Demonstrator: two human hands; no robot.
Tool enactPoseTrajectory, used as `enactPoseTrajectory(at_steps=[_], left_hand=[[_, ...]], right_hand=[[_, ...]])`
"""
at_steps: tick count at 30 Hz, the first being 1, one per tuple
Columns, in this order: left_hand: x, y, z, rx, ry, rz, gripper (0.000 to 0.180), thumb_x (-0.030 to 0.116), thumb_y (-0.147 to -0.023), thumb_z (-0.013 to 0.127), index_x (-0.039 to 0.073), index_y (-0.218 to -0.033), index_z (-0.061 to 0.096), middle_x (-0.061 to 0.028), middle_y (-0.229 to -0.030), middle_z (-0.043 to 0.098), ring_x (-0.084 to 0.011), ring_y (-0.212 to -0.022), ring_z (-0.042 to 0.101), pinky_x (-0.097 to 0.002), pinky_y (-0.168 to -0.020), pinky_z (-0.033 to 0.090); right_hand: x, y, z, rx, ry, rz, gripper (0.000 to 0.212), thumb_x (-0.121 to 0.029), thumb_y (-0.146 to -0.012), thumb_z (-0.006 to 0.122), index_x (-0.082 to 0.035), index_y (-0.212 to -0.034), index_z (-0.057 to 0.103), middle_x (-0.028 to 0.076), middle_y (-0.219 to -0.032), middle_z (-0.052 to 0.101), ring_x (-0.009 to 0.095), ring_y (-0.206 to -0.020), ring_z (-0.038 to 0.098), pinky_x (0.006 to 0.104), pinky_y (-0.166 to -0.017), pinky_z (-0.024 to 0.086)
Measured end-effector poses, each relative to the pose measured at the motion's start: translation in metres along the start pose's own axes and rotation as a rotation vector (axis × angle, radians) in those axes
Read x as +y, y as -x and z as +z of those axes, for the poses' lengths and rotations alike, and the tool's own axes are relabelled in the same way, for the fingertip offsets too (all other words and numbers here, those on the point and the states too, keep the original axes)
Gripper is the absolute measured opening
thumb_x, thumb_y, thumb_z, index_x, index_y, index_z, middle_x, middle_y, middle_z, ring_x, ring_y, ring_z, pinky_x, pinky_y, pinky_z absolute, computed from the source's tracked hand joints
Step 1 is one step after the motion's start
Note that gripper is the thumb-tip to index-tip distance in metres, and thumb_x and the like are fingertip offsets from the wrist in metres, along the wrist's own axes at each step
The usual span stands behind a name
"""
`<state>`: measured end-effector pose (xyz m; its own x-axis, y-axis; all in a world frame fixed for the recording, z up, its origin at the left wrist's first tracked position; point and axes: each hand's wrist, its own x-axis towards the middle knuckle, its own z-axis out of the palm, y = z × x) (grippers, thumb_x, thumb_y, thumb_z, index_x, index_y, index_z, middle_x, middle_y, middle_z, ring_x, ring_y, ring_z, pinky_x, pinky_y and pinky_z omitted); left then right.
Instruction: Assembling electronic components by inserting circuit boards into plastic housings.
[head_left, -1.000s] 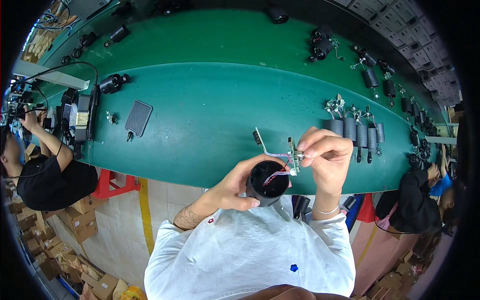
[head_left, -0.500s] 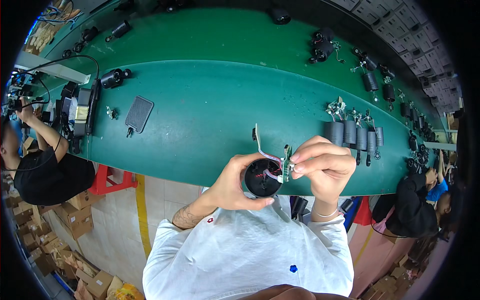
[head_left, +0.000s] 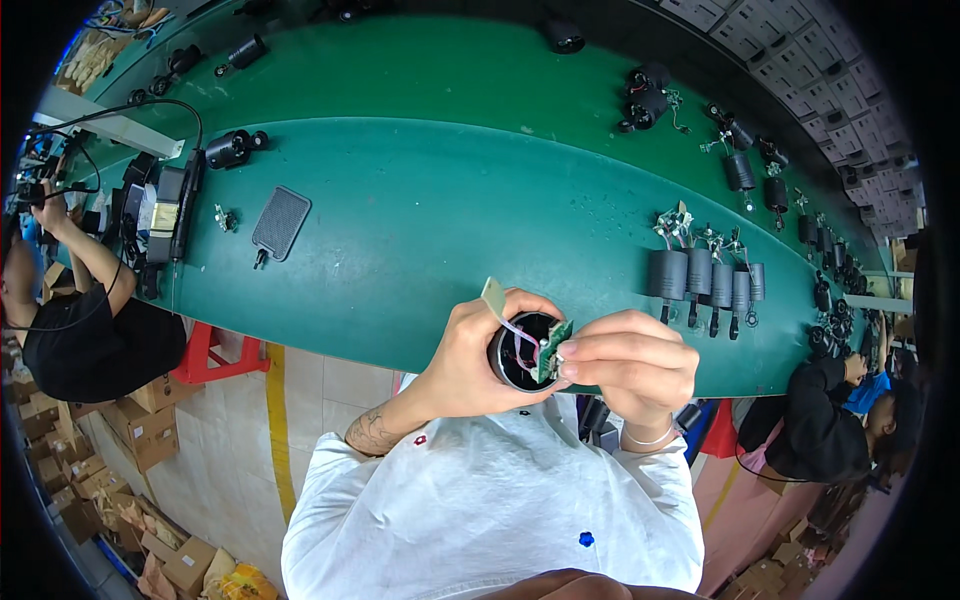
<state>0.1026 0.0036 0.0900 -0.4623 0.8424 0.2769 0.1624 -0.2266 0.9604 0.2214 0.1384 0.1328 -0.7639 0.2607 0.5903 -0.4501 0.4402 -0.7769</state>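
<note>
My left hand (head_left: 460, 356) is wrapped round a black cylindrical housing (head_left: 503, 372), its open end facing up toward me. Between thumb and fingertips, my right hand (head_left: 634, 366) pinches a green circuit board (head_left: 552, 350) at the housing's right rim. The board stands tilted, its lower end at or just inside the opening; exactly how deep I cannot tell. Pinkish and white wires (head_left: 524, 338) run out of the housing. On one of them a small pale strip (head_left: 494, 297) sticks up above my left fingers.
Several grey-black cylinders (head_left: 697, 272) with boards on wires stand on the green bench at right. A dark mesh-faced panel (head_left: 280, 222) and a small circuit board (head_left: 225, 218) lie at left, near a black device (head_left: 165, 215). Co-workers sit at left (head_left: 95, 340) and right (head_left: 815, 425).
The circuit board has moved left and down onto the housing's opening, with my right hand following. The housing has tilted, and the pale strip has swung left.
</note>
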Motion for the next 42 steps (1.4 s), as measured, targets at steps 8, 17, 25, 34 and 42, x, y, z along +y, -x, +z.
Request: enactPoseTrajectory(at_steps=[8,17,25,34,42], left_hand=[[-0.015,0.001,-0.006,-0.271,0.702,-0.046,0.071,0.01,-0.058,0.085,0.003,-0.12,0.051,-0.0156,-0.104,0.066,-0.0205,-0.068,0.063,-0.0302,-0.065,0.05],[-0.023,0.005,0.003,-0.608,1.467,-0.273,0.081,0.01,-0.058,0.086,0.002,-0.128,0.045,-0.0275,-0.12,0.057,-0.0245,-0.082,0.065,-0.0315,-0.073,0.052],[-0.008,-0.004,-0.008,-0.369,0.477,0.083,0.068,0.009,-0.061,0.081,0.002,-0.123,0.053,-0.0178,-0.121,0.06,-0.0253,-0.091,0.065,-0.0336,-0.082,0.052],[0.004,-0.003,-0.012,-0.329,0.038,0.155,0.062,0.008,-0.06,0.08,0.0,-0.116,0.056,-0.013,-0.112,0.064,-0.0208,-0.091,0.065,-0.0297,-0.08,0.051],[0.005,0.001,0.001,0.004,-0.018,-0.051,0.052,0.004,-0.057,0.079,0.001,-0.105,0.058,-0.0104,-0.1,0.066,-0.0208,-0.079,0.064,-0.0283,-0.073,0.05]], right_hand=[[0.031,0.007,-0.001,0.34,-1.006,0.197,0.015,0.005,-0.076,0.067,-0.01,-0.076,0.064,0.004,-0.075,0.066,0.02,-0.074,0.058,0.0272,-0.065,0.048],[0.062,0.005,0.002,0.079,-1.516,0.233,0.028,0.008,-0.074,0.061,-0.012,-0.093,0.056,0.0,-0.069,0.059,0.017,-0.075,0.052,0.0253,-0.065,0.038],[0.06,0.011,-0.005,0.167,-1.186,0.536,0.027,0.003,-0.076,0.064,-0.005,-0.101,0.059,0.006,-0.077,0.062,0.016,-0.081,0.055,0.0259,-0.071,0.043],[0.065,0.024,-0.017,0.081,-0.798,0.825,0.022,0.002,-0.073,0.073,0.002,-0.094,0.067,0.012,-0.084,0.063,0.016,-0.074,0.056,0.0258,-0.067,0.046],[0.025,0.007,-0.005,0.325,-0.104,0.238,0.02,0.01,-0.062,0.076,0.001,-0.079,0.071,0.012,-0.083,0.068,0.017,-0.069,0.057,0.0238,-0.063,0.047]])
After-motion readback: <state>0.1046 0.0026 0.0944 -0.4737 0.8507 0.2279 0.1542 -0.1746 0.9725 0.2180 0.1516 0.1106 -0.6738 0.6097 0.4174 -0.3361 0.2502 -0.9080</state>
